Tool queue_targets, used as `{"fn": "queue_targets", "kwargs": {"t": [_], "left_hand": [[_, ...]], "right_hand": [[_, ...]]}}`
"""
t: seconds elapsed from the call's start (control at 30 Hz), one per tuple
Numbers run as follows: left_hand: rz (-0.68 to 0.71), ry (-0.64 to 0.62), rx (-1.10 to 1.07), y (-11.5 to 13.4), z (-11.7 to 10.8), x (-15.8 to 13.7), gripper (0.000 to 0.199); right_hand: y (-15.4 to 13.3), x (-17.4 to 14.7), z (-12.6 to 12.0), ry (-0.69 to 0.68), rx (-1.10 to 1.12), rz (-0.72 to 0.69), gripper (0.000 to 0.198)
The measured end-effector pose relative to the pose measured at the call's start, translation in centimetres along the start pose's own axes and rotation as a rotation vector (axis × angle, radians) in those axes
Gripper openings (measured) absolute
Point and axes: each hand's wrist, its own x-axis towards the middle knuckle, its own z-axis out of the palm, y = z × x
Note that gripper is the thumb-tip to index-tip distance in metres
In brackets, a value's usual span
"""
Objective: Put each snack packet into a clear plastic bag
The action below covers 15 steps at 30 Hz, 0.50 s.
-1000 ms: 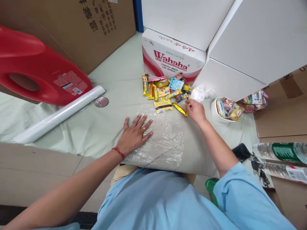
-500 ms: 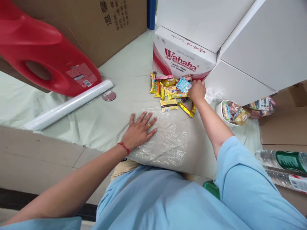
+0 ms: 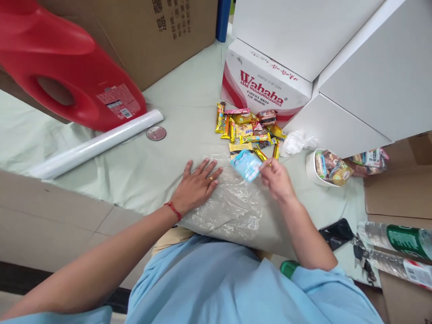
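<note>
My right hand [image 3: 276,179] pinches the edge of a light blue snack packet [image 3: 247,165], held over the front of a pile of wrapped snacks [image 3: 245,128]. The packet overlaps a yellow wrapped biscuit [image 3: 239,147] from my viewpoint. Flat with fingers spread, my left hand [image 3: 197,186] presses on the left part of a clear plastic sheet [image 3: 232,204] on the cloth-covered table. Nothing is held in the left hand. Crumpled clear plastic [image 3: 293,143] lies right of the pile.
A Wahaha carton [image 3: 266,85] stands behind the snacks. To the right are a white tub [image 3: 312,173] of snacks, a phone [image 3: 337,234], keys [image 3: 362,256] and bottles [image 3: 401,240]. Leftward lie a white roll [image 3: 101,146], a round tin [image 3: 156,133] and a large red jug [image 3: 91,94].
My right hand has drawn the blue packet off the pile, toward me. My left hand stays flat on the plastic. The phone and keys have come into view.
</note>
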Motion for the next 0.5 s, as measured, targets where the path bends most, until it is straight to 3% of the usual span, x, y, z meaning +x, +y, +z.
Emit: {"fn": "queue_targets", "kwargs": {"t": [0.1, 0.2, 0.3, 0.33, 0.4, 0.5], "left_hand": [[-0.005, -0.003, 0.01, 0.1, 0.0, 0.0, 0.056], [-0.004, -0.001, 0.034, 0.2, 0.0, 0.1, 0.058], [0.003, 0.01, 0.041, 0.2, 0.1, 0.1, 0.058], [0.005, 0.012, 0.04, 0.2, 0.2, 0.1, 0.058], [0.004, 0.012, 0.041, 0.3, 0.2, 0.1, 0.057], [-0.005, 0.012, 0.045, 0.4, 0.1, 0.1, 0.056]], "right_hand": [[2.4, -4.8, 2.2, -0.185, -0.054, 0.085, 0.036], [2.3, -5.4, 1.8, -0.24, -0.472, -0.089, 0.039], [0.3, -1.6, -1.2, 0.019, -0.954, -0.252, 0.042], [-0.5, 0.4, -2.4, 0.134, -1.083, -0.234, 0.042], [-1.7, 4.6, -4.6, 0.235, -1.3, -0.115, 0.036], [-2.5, 10.1, -6.3, 0.216, -1.494, 0.033, 0.038]]}}
